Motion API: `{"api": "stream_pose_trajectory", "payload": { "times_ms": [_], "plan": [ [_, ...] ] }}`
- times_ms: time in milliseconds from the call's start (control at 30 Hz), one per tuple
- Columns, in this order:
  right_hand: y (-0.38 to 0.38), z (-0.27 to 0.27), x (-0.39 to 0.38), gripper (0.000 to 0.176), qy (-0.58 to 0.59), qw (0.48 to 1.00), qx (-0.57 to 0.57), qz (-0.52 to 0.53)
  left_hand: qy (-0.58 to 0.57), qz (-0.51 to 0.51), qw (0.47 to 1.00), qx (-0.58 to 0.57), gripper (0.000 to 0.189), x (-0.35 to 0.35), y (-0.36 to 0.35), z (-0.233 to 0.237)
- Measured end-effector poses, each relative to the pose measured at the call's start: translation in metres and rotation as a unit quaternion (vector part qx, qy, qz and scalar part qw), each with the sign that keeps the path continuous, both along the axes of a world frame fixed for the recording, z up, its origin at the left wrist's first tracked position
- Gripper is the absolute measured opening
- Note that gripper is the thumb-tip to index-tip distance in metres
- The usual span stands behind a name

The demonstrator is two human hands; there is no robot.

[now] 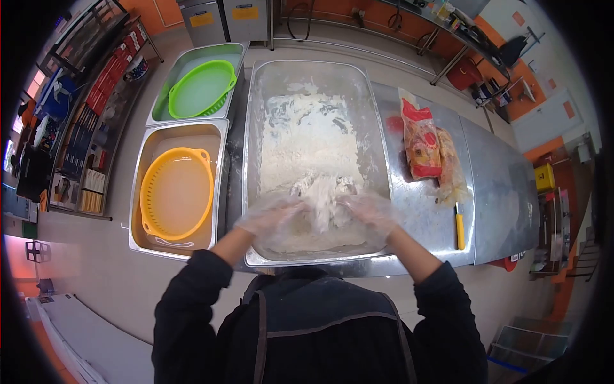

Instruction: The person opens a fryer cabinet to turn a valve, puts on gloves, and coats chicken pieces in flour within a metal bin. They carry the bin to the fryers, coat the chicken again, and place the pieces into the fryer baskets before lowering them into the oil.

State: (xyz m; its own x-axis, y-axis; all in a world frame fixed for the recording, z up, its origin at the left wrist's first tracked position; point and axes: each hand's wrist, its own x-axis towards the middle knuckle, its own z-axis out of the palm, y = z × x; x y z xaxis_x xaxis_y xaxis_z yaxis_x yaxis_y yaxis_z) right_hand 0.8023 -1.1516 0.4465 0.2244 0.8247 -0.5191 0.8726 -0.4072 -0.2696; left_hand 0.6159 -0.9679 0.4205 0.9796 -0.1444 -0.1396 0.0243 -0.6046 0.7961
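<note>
My left hand (274, 214), in a clear plastic glove, is low in a large metal pan (253, 141), at the left side of a heap of white flour (321, 195). Opposite it, my right hand (369, 210), gloved alike, is at the heap's right side. Both hands and the flour between them are smeared by motion, and the fingers are partly covered in flour. Whether anything lies inside the heap cannot be made out. A flatter layer of flour (307, 137) spreads over the pan's far part.
Left of the pan, a green basket (231, 86) and an orange basket (146, 192) sit in metal trays of cloudy liquid. To the right, bags of what looks like raw meat (421, 144) and a yellow-handled knife (460, 230) lie on the metal table (502, 192).
</note>
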Motion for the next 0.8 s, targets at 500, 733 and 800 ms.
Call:
{"api": "stream_pose_trajectory", "payload": {
  "times_ms": [500, 733, 800],
  "plan": [
    [0.077, -0.175, 0.043, 0.035, 0.268, 0.855, 0.231, -0.379, 0.074, 0.432, 0.808, -0.394, 0.051, 0.115, 0.034, -0.22],
    [0.024, -0.038, 0.01, 0.04, 0.359, 0.847, 0.107, -0.378, 0.178, 0.398, 0.87, -0.23, 0.051, 0.063, 0.014, -0.09],
    [0.005, -0.058, 0.021, 0.041, 0.3, 0.914, 0.078, -0.262, 0.273, 0.277, 0.92, -0.054, 0.055, 0.044, 0.016, -0.06]
  ]
}}
